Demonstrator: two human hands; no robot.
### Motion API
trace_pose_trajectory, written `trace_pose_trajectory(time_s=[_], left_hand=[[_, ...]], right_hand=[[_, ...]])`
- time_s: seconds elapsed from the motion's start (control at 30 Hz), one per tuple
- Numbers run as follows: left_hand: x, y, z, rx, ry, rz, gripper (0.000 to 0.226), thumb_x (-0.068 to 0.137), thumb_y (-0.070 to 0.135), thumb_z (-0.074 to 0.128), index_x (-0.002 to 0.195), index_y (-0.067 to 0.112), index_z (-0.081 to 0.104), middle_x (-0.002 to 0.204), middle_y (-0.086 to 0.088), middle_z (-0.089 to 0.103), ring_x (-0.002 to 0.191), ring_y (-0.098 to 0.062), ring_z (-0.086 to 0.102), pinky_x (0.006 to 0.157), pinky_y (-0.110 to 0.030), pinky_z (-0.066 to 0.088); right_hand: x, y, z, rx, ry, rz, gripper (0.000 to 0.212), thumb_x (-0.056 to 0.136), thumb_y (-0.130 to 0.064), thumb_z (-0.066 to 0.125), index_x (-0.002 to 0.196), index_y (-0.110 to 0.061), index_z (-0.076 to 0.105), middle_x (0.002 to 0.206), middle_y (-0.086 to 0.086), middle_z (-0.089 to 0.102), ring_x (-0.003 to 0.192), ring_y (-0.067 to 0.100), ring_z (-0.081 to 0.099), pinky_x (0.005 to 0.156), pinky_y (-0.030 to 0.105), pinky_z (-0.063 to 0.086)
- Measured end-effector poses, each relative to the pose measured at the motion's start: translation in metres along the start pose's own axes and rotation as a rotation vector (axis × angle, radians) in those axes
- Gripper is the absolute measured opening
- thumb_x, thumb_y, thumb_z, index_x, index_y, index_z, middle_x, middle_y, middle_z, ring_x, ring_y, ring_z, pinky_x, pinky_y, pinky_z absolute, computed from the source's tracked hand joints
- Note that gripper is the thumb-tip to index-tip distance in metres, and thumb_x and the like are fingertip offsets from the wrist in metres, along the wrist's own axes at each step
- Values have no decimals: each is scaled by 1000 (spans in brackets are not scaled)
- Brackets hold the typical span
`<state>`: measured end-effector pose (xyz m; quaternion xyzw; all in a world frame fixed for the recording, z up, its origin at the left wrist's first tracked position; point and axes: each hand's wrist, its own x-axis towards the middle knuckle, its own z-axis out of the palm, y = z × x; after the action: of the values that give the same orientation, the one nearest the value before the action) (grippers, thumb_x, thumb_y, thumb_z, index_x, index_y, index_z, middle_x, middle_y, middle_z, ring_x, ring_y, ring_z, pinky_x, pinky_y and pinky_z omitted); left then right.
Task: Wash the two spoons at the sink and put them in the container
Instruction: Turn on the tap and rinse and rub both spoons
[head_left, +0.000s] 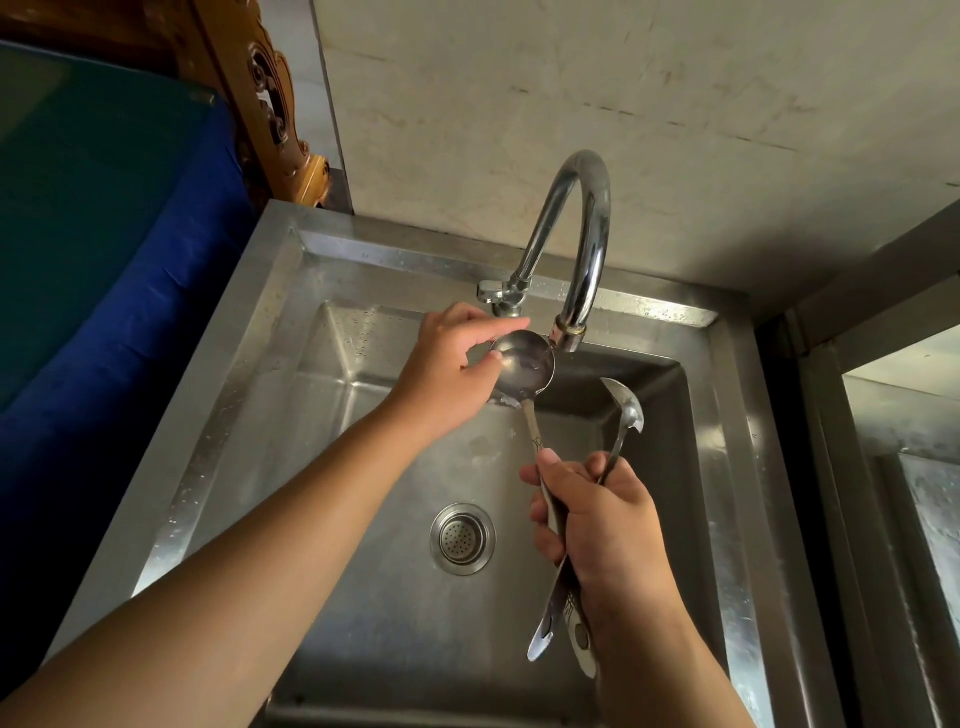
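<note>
both spoon handles were clamped together in the right hand (602, 525), fingers wrapped tight around them, with the handle ends poking out below the fist. up from that grip, the first spoon (524, 364) was held bowl-up right under the faucet (582, 234) spout, and its bowl was being pinched between thumb and fingertips of the left hand (452, 364). just beside it, the second spoon (626, 410) was fanned out to the right, bowl seen edge-on. all of this was held over the steel sink (260, 415), with the drain strainer (462, 538) off to the left of the fist.
</note>
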<state>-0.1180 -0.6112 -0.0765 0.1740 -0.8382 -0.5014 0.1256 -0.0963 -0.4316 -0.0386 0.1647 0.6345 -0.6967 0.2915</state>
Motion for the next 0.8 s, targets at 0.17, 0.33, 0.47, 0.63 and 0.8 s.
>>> trace_pose_trajectory(time_s=[0.17, 0.33, 0.47, 0.63, 0.8], left_hand=[[-2, -6, 4, -258, 53, -117, 43, 87, 0, 67, 116, 30, 72, 91, 11, 54, 76, -6, 51, 68, -8, 42], [-6, -11, 25, -499, 147, -302, 39, 81, -5, 74, 96, 31, 73, 82, 8, 59, 57, 4, 54, 63, -13, 48], [-13, -16, 36, -785, 111, -453, 34, 84, -8, 67, 90, 24, 77, 79, 1, 76, 71, -10, 68, 69, -22, 56], [-17, -12, 44, -1076, 14, -620, 35, 93, -1, 48, 121, 10, 68, 102, -13, 77, 82, -20, 74, 67, -28, 61], [-16, -8, 37, -1307, -112, -674, 50, 91, 6, 34, 136, 2, 54, 133, -27, 61, 114, -39, 63, 92, -45, 53]], right_hand=[[0, 0, -3, 8, 2, 25, 34, 94, -3, 66, 78, -15, 38, 68, 10, 74, 43, 13, 57, 30, 22, 36], [-1, 8, -4, 32, 10, 10, 35, 91, -5, 70, 78, -15, 39, 71, 9, 73, 47, 12, 58, 34, 23, 38], [-1, 14, -5, -38, 35, -54, 37, 88, -5, 74, 81, -14, 39, 55, 2, 62, 40, 11, 52, 35, 22, 41], [3, 19, -8, -136, 64, -124, 40, 87, -6, 76, 83, -14, 37, 51, 1, 61, 35, 14, 46, 36, 22, 43], [10, 23, -9, -215, 94, -158, 40, 86, -13, 79, 79, -17, 40, 53, -2, 65, 42, 11, 54, 43, 24, 48]])
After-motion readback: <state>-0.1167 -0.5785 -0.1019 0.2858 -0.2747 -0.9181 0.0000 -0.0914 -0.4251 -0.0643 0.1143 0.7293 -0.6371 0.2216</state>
